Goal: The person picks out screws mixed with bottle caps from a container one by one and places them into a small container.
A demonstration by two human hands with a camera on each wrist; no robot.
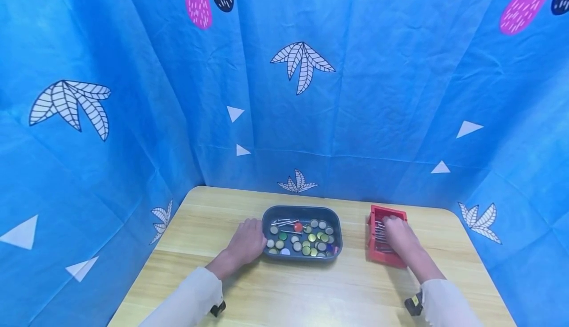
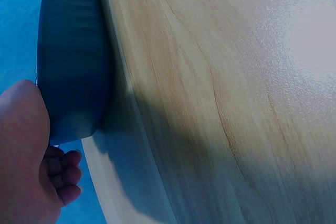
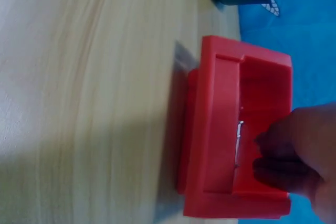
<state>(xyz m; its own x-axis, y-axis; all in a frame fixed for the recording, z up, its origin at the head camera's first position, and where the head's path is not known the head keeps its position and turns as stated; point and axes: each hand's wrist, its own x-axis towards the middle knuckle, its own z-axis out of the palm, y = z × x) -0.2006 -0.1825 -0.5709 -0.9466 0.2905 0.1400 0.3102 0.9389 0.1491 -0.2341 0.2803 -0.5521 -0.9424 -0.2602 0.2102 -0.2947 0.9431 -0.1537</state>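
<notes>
A dark grey-blue tray (image 1: 302, 258) holds many round caps (image 1: 312, 237), some gold and some pale, along with a red round piece (image 1: 298, 227) and several nails (image 1: 291, 232). At its left end, my left hand (image 1: 249, 240) grips the tray, thumb along the wall and the other fingers curled by the corner. To the right stands a red bin (image 1: 387, 259) with several metal nails (image 1: 380, 234) inside. My right hand (image 1: 398, 235) reaches down into this bin, fingertips bunched together; whatever they may hold is hidden.
Both containers stand toward the back of a light wooden table (image 1: 302, 297), with a stretch of bare wood between them. Blue patterned cloth (image 1: 306, 129) hangs behind and along both sides, close to the table's edges.
</notes>
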